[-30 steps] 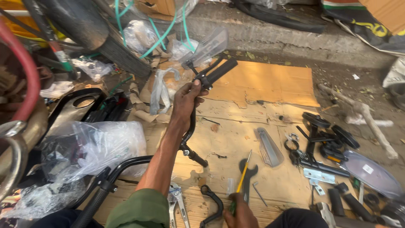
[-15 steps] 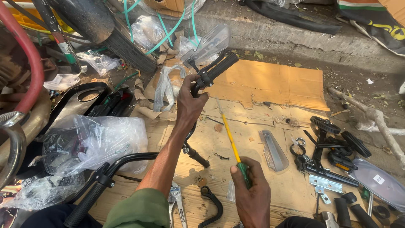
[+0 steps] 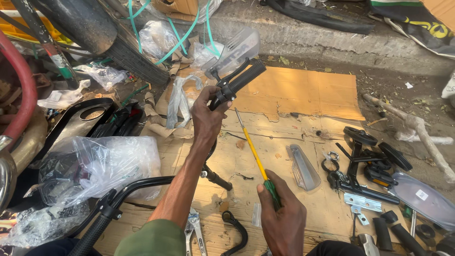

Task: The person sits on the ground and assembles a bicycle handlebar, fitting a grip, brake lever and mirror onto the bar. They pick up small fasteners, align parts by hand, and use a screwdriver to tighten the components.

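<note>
My left hand (image 3: 207, 116) grips a black motorcycle handlebar (image 3: 239, 80) near its ribbed grip, holding that end up over the cardboard. A clear hand guard (image 3: 234, 47) sits at the grip's far end. My right hand (image 3: 282, 218) holds a screwdriver (image 3: 253, 154) with a green handle and yellow shaft. Its tip points up toward the switch clamp just below my left hand.
Flattened cardboard (image 3: 303, 90) covers the ground. A grey lever cover (image 3: 303, 166), black mirrors and brackets (image 3: 365, 156) and loose grips lie at the right. Pliers (image 3: 193, 227) lie near my left arm. Plastic bags (image 3: 99, 166), another handlebar (image 3: 113, 208) and a tyre (image 3: 123, 52) crowd the left.
My right hand has lifted the screwdriver from low by my lap and brought its tip up toward the handlebar clamp. My left hand keeps its hold on the handlebar.
</note>
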